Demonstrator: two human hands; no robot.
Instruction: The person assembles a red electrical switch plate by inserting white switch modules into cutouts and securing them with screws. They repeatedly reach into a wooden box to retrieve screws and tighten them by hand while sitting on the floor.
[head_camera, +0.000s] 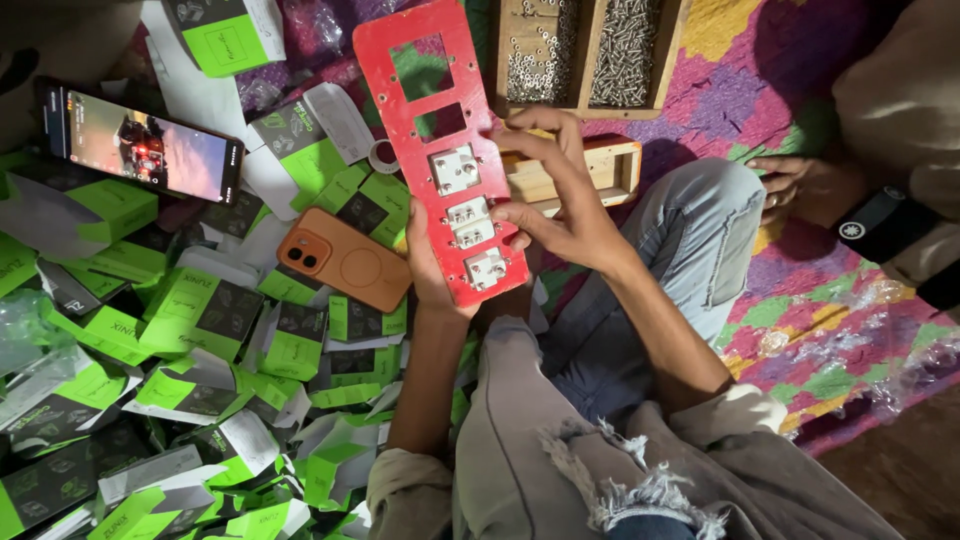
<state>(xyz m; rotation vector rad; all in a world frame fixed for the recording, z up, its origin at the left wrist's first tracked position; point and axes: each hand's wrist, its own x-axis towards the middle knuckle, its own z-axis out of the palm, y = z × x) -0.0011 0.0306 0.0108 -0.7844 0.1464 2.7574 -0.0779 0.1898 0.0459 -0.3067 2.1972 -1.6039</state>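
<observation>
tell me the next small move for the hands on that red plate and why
Probably fit another white socket into the lower open cutout. The red plate has three white sockets seated low and two cutouts open above; the left hand steadies it from behind while the right hand rests at its edge.

Heap of green-and-black cartons (200, 310) at left, a lit phone screen (150, 148) upon them.

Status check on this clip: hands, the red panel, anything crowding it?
Left hand grips red panel from behind. Right hand fingers on its white sockets. Orange-cased phone lies beside the panel.
</observation>
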